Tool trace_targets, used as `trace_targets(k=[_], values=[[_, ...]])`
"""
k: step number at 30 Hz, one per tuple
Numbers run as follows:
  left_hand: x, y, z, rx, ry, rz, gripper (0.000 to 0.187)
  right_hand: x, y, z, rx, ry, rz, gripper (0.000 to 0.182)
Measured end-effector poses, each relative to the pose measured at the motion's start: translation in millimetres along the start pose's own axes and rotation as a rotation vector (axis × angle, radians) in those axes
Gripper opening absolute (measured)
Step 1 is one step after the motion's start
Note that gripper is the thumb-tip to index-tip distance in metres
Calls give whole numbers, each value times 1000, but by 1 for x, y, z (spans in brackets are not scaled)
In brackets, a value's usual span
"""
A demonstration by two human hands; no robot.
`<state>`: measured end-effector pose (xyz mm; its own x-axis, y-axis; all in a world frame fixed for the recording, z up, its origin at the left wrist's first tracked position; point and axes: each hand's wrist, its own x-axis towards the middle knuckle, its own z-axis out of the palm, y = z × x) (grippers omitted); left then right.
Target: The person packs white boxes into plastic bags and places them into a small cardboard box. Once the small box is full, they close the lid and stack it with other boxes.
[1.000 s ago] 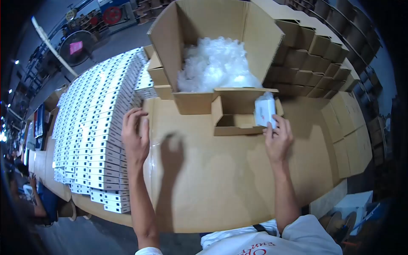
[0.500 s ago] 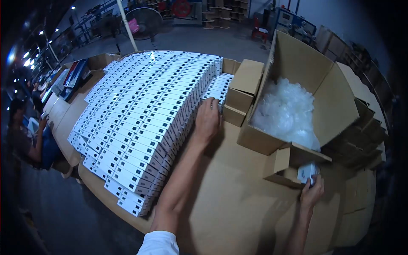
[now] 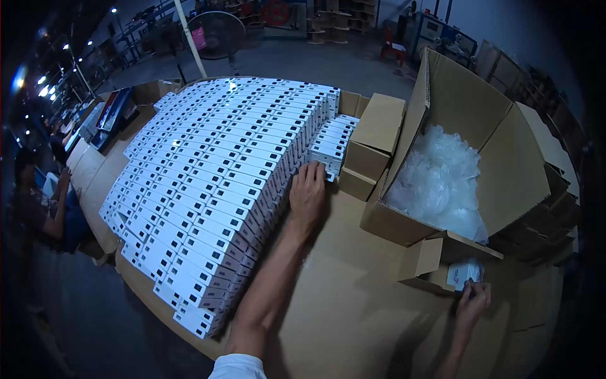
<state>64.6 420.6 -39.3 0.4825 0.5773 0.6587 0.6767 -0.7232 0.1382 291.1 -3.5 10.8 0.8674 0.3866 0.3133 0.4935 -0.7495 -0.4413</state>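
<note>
My left hand (image 3: pixel 307 197) reaches to the near end of a lower row of small white boxes (image 3: pixel 332 140), beside the tall stack of white boxes (image 3: pixel 214 183) with black squares on their ends. Its fingers are bent over a box at that end; the thumb is hidden. Over at the right, my right hand (image 3: pixel 473 303) pinches the near edge of a white box (image 3: pixel 463 273) that looks wrapped in clear plastic. This box sits inside a small open brown carton (image 3: pixel 419 260) with its flaps up.
A large open cardboard box (image 3: pixel 394 221) holds a heap of clear plastic bags (image 3: pixel 439 180). Closed brown cartons (image 3: pixel 377 126) stand between it and the white stack. Another person (image 3: pixel 53 208) sits at the far left. A fan (image 3: pixel 218 35) stands behind the table.
The white box in my right hand has gone deeper into the small carton. My left hand has shifted slightly toward me along the white boxes. The view has tilted a little.
</note>
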Motion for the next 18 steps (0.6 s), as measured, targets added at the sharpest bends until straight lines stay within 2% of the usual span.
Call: trace_targets(k=[1,2,3,4,7,8,11,13,15,17,18], values=[[-1,-1,-3,11,-56,3,32,-4,-2,1,40,38,-42,14],[-3,0,-5,19,-22,12,25,-11,-5,3,80,81,-82,17],[-7,1,-7,34,18,17,27,-16,-5,4,119,127,-121,21],[-12,2,-11,45,58,23,30,-18,7,2,33,65,-176,30],[-35,13,-48,-31,111,7,33,-37,-2,-5,-224,130,-225,40],[-43,18,-66,-102,128,-4,33,-45,-26,-20,-155,94,-206,51],[-80,57,-123,-317,141,-41,32,-66,-43,-37,84,72,-340,56],[-98,93,-162,-396,83,27,31,-81,-67,-50,863,-437,-127,57],[-109,130,-188,-484,58,141,32,-94,-81,-44,1214,-758,-22,59],[-111,162,-206,-618,3,252,29,-91,-99,-49,1345,-920,-24,63],[-110,177,-213,-639,-50,289,24,-90,-103,-45,1490,-908,13,62]])
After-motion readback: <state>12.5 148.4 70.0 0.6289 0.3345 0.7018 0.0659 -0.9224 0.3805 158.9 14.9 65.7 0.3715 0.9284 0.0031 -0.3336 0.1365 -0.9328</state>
